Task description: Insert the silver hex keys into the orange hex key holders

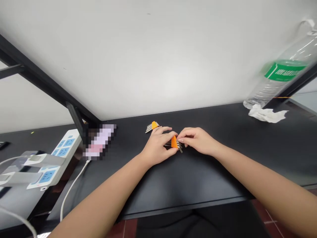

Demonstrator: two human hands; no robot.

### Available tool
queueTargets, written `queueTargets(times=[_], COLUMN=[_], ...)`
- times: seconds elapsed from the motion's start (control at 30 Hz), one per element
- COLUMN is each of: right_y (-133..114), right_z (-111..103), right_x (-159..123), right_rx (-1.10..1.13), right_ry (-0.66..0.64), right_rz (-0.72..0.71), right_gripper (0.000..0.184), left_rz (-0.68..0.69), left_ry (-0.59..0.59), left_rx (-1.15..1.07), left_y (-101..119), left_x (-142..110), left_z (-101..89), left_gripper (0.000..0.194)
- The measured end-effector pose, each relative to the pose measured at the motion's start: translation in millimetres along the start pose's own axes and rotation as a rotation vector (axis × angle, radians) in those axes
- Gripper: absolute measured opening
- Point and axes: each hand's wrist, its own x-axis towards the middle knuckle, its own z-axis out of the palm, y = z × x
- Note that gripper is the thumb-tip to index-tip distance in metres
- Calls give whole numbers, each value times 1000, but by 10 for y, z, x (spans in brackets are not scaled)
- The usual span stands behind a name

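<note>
An orange holder with several metal hex keys (174,142) is gripped between the thumb and fingers of my left hand (158,143). The short bent ends of the keys stick out on its right side. There my right hand (195,140) has its thumb and fingertips pinched at the end of one hex key; the fingers partly cover it. Just beyond my left hand lies a second orange hex key holder (155,125), its keys pointing left, touched by neither palm.
On the left are a white power strip (63,148) with plugged-in adapters and a pixelated phone-like object (101,140) with a white cable (71,185). A plastic bottle (284,71) and crumpled tissue (267,114) stand at the right. A white wall (158,66) rises behind the black table (188,185).
</note>
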Motion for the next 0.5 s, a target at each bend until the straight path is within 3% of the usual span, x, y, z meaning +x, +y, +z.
queueTargets(times=[0.13,0.2,0.33,0.5], right_y=[1,36,152,175], right_z=[-280,-432,-568,-470], right_x=[-33,-45,-30,9], right_rx=[-502,-729,-856,-918], right_ry=[27,33,-5,-57], right_rz=[-174,-156,-42,-23], right_gripper=[23,24,18,18], left_rz=[-5,-23,-48,-45], left_ry=[14,10,4,4], left_rx=[-70,-87,-79,-68], left_y=[-77,-106,-120,-103], left_x=[-9,-14,-19,-9], left_z=[25,36,46,30], left_gripper=[41,41,42,40])
